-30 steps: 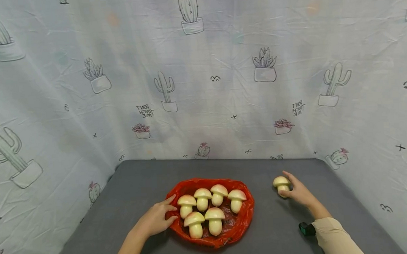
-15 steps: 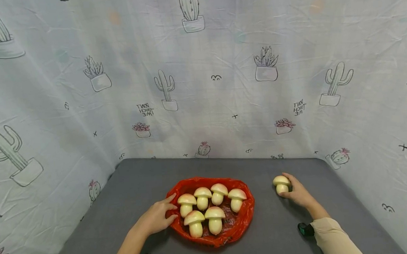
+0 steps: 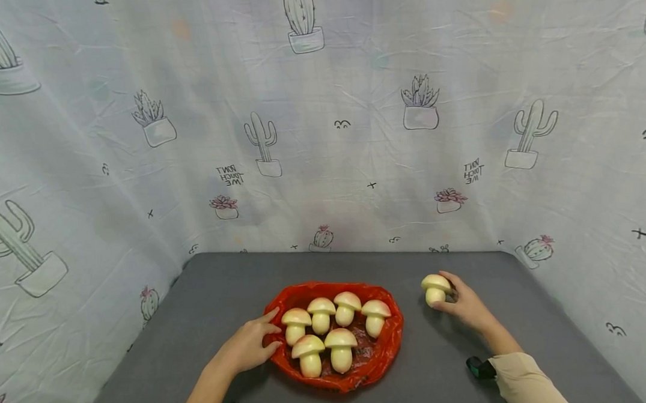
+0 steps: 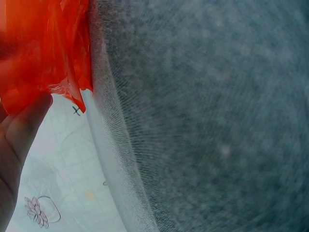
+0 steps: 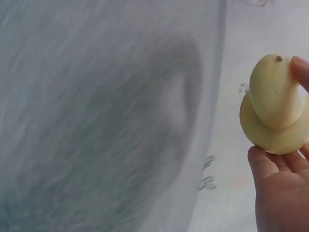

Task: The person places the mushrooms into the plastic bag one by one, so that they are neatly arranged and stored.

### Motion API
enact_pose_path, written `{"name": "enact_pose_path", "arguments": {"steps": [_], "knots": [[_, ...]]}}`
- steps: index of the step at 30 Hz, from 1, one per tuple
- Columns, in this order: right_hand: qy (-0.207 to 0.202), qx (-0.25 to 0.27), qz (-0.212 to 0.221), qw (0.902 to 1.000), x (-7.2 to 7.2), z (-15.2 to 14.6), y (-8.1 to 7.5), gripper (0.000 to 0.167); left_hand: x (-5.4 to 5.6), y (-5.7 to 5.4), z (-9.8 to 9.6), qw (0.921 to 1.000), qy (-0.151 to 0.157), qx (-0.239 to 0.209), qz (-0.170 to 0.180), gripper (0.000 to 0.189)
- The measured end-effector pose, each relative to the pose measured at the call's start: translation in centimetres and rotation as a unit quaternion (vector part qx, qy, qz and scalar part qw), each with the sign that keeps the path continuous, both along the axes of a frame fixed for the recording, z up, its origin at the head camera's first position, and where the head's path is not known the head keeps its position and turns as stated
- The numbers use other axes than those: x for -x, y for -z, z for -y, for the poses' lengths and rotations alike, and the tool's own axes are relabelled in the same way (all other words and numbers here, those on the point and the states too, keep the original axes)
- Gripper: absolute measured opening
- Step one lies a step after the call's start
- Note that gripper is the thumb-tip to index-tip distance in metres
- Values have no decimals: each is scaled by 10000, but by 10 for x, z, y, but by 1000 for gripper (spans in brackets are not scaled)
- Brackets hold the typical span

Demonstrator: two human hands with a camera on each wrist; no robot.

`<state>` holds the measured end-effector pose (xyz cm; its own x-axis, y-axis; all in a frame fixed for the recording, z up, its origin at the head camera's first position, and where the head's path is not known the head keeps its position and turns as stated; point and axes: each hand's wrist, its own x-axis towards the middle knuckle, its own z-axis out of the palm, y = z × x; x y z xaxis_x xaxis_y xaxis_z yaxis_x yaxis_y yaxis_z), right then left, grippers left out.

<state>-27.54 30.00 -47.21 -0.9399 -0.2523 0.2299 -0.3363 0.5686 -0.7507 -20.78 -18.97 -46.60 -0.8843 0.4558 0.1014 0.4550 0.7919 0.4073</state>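
Note:
My right hand holds a pale yellow mushroom with a domed cap, right of the red bag. In the right wrist view, the thumb lies on the stem of the mushroom and fingers support its cap, off the grey surface. A red plastic bag, its rim spread wide, contains several similar mushrooms. At its left side my left hand grips the rim. In the left wrist view, a digit presses against the edge of the red plastic; the other fingers are mostly hidden.
The dark grey tabletop extends around the bag. A pale curtain printed with cacti hangs behind the table and along both sides. Each wrist wears a dark band, the right one being a black and green band.
My right hand has raised the mushroom and carried it a little leftward, toward the bag. The left hand and the bag stay where they were.

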Motion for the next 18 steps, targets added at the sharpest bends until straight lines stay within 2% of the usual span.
{"name": "enact_pose_path", "arguments": {"steps": [5, 12, 18], "knots": [[-172, 232, -112, 9995, -8, 16, -11, 81, 0, -1, -1, 10000, -18, 15, 0, 28], [-625, 478, -392, 9961, -21, 45, -19, 74, 0, -1, -1, 10000, -38, 21, -34, 28], [-1166, 659, -275, 9906, -38, 73, -21, 74, -1, 0, -1, 9999, -5, 24, -112, 28]]}}
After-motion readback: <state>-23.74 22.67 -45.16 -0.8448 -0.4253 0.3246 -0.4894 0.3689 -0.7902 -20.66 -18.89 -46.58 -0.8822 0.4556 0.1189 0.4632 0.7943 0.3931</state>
